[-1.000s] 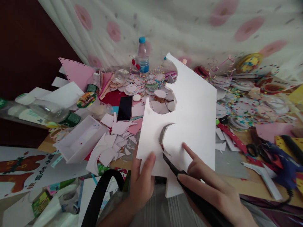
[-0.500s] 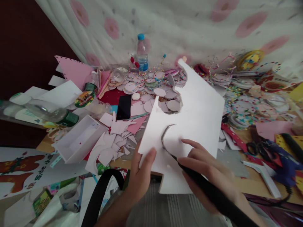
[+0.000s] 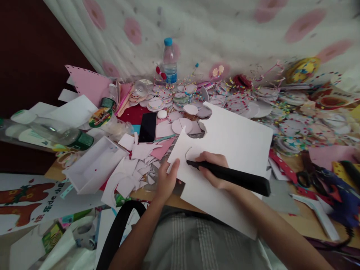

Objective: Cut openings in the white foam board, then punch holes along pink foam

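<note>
A white foam board [image 3: 230, 135] with a ragged, scalloped far-left edge lies nearly flat at the table's front, partly over my lap. My left hand [image 3: 166, 178] is closed on its left edge, thumb on top and fingers underneath. In my right hand [image 3: 212, 168] is a black-handled craft knife [image 3: 233, 175], its handle slanting down to the right. The knife's tip touches the board at the lower end of a short curved cut. My right fingers hide part of the board beside that line.
Paper scraps [image 3: 140, 168], a white box [image 3: 95, 165] and a phone [image 3: 147, 127] lie left. Cut discs [image 3: 182, 125] and a water bottle [image 3: 170, 62] stand behind. Scissors [image 3: 305, 178] and a blue glue gun [image 3: 337, 195] are at right.
The board has tipped down from a raised slant to nearly flat. My right hand has shifted left and up, and the knife handle now lies more level. My left hand still holds the edge.
</note>
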{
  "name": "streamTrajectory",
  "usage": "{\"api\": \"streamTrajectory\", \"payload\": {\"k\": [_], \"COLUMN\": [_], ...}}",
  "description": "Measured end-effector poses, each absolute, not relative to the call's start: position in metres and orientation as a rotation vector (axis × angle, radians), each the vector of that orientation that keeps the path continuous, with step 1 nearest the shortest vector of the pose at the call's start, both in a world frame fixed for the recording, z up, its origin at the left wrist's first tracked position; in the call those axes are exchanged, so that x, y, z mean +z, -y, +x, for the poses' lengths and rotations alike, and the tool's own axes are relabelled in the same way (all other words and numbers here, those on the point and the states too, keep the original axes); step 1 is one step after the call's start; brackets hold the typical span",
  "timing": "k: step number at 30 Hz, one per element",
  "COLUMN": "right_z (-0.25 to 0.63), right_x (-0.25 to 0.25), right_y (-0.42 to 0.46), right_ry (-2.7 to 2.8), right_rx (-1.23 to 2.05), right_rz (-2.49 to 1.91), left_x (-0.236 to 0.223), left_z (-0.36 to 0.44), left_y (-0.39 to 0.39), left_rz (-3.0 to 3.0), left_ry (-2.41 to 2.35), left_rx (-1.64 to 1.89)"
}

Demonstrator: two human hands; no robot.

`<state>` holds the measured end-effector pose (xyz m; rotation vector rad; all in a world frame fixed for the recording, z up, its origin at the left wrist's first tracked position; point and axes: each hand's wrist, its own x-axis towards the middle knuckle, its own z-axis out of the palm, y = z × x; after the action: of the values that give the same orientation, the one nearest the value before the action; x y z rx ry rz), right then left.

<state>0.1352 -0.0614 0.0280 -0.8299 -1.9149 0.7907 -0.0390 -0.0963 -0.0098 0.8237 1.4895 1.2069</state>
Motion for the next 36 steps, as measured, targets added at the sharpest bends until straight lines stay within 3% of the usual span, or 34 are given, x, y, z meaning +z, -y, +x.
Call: {"api": "streamTrajectory", "payload": {"k": [36], "right_z": [0.138], "right_x": [0.011], "right_y": [0.065], "right_ry": [1.879], "right_rx": [0.707], "right_rz": [-0.584], "left_x": [-0.024], "left_z": [-0.047], "left_y": [0.103], "left_rz": [1.105], "left_ry": [-1.638], "left_rx": [1.182]}}
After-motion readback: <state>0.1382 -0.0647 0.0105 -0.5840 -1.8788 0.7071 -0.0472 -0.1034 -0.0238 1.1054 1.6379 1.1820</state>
